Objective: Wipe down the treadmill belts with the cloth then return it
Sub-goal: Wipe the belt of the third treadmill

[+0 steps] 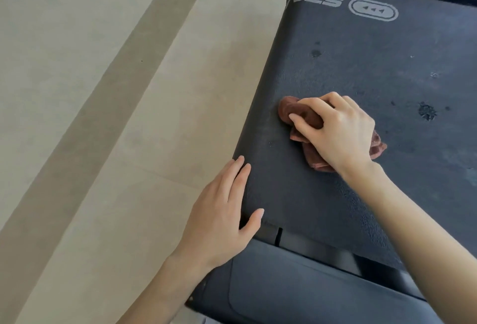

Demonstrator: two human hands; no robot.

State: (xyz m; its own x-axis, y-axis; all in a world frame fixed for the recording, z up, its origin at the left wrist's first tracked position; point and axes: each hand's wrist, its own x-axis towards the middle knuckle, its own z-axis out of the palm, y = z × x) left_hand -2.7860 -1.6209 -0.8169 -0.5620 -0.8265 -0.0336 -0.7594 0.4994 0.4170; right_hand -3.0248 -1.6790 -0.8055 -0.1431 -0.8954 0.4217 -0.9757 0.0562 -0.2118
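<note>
The dark grey treadmill belt [361,70] fills the right half of the view, with a white logo at its far end and a few dark spots on its surface. My right hand [340,130] grips a bunched reddish-brown cloth [294,110] and holds it down on the belt near its left edge. My left hand [222,210] lies flat with straight fingers on the belt's left edge, nearer to me, the thumb resting on the belt.
The treadmill's black end cover [296,285] lies below the belt, close to me. Beige tiled floor [90,91] with a darker diagonal band stretches to the left of the treadmill.
</note>
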